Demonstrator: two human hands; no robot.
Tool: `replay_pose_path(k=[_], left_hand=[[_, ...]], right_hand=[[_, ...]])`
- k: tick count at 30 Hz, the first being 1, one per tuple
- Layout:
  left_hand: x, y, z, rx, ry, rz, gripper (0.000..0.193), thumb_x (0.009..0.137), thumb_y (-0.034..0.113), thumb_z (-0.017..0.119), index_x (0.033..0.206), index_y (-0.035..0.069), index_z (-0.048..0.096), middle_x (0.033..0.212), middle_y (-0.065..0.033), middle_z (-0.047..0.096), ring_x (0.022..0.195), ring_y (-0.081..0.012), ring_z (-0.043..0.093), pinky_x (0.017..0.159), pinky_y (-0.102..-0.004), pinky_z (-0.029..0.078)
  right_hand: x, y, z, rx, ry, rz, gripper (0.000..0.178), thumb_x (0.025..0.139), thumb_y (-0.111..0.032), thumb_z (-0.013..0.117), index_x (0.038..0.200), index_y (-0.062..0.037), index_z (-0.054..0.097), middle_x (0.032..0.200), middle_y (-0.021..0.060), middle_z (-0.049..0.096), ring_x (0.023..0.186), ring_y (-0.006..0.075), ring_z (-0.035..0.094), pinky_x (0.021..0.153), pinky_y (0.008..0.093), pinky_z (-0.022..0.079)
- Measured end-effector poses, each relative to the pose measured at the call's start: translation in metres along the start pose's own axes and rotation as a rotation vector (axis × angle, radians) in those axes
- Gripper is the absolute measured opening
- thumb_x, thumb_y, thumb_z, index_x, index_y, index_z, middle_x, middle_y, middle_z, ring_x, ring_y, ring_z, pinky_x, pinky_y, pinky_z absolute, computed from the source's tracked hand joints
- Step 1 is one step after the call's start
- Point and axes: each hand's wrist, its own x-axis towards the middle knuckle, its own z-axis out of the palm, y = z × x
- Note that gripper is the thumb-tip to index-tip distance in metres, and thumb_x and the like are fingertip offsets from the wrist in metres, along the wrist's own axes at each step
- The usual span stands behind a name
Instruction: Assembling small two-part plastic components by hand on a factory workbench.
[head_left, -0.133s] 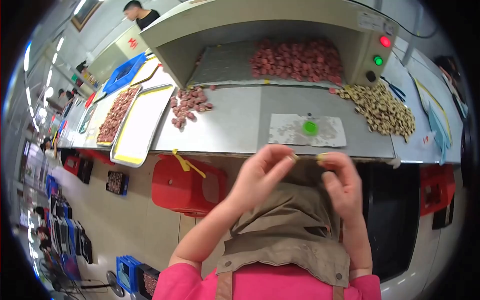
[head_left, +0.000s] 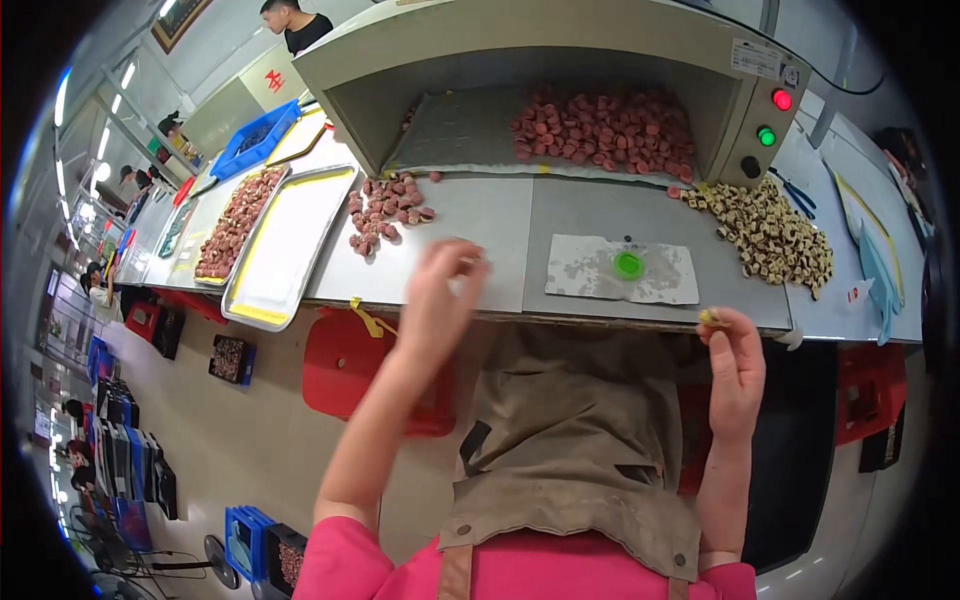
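My left hand (head_left: 440, 295) is raised over the front edge of the bench, right of a loose cluster of small pinkish-brown round pieces (head_left: 385, 212). Its thumb and fingers are pinched together and slightly blurred; what is between them cannot be made out. At the right, just in front of the bench edge, my right hand (head_left: 737, 380) pinches a small yellowish piece (head_left: 711, 318) between thumb and fingers. It resembles the cream-and-dark pieces heaped (head_left: 775, 235) at the bench's right. Between my hands lies a stained white paper (head_left: 570, 268) with a small round bright-green dish (head_left: 629, 265) on it.
A beige open-fronted box (head_left: 725, 100) with a red and a green light holds many pink discs (head_left: 610, 130). To the left lie an empty metal tray (head_left: 285, 250) and a filled one (head_left: 240, 225). Pliers (head_left: 797, 197) rest at the right. A red stool (head_left: 340, 365) stands below.
My hands have moved apart. The left went up and left towards the pinkish-brown pieces; the right shifted right, with the small yellowish piece now plainly visible in its fingers.
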Motion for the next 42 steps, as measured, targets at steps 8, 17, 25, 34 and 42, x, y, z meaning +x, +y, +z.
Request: replay_pose_path(k=[8,17,25,34,42], left_hand=[[0.013,-0.09,-0.074,0.825,0.094,0.363,0.02,0.082,0.011,0.064,0.101,0.009,0.064,0.1,-0.0089,0.06,0.099,-0.0301,0.056,0.087,-0.0411,0.042],[0.138,-0.005,0.046,0.327,-0.19,0.639,0.023,0.079,0.013,0.066,0.102,0.009,0.063,0.103,-0.0086,0.061,0.102,-0.0295,0.055,0.088,-0.0418,0.04],[0.17,0.029,0.183,0.36,-0.235,0.728,0.013,0.079,0.013,0.055,0.087,0.008,0.065,0.087,-0.0102,0.061,0.083,-0.0284,0.062,0.069,-0.045,0.048],[0.174,0.008,0.213,0.308,-0.194,0.725,0.013,0.075,0.018,0.06,0.082,0.009,0.066,0.091,-0.0121,0.059,0.088,-0.0286,0.062,0.07,-0.042,0.048],[0.133,0.033,0.095,-0.312,-0.215,0.413,0.019,0.077,0.007,0.056,0.092,0.0,0.064,0.099,-0.0175,0.057,0.086,-0.033,0.059,0.078,-0.0398,0.047]], right_hand=[[-0.03,0.003,-0.025,-0.155,0.124,0.144,0.017,0.096,-0.009,0.051,0.11,-0.0012,0.058,0.102,0.002,0.061,0.088,0.0071,0.055,0.082,0.0224,0.045],[0.103,0.047,-0.027,-0.816,0.058,-0.142,0.018,0.087,-0.006,0.06,0.106,-0.0038,0.061,0.093,0.007,0.06,0.083,0.0199,0.059,0.076,0.0288,0.046],[0.145,0.091,-0.018,-1.245,-0.106,-0.31,0.015,0.075,-0.003,0.063,0.09,-0.0043,0.063,0.094,0.0131,0.059,0.092,0.0326,0.057,0.08,0.0416,0.046],[0.142,0.093,-0.04,-1.205,-0.276,-0.166,0.022,0.086,-0.003,0.057,0.108,-0.0012,0.059,0.104,0.0176,0.058,0.1,0.0354,0.055,0.085,0.0396,0.045],[0.125,0.093,-0.075,-1.161,-0.401,-0.189,0.025,0.095,-0.008,0.047,0.117,0.0007,0.055,0.114,0.0185,0.058,0.11,0.0327,0.054,0.093,0.0383,0.043]])
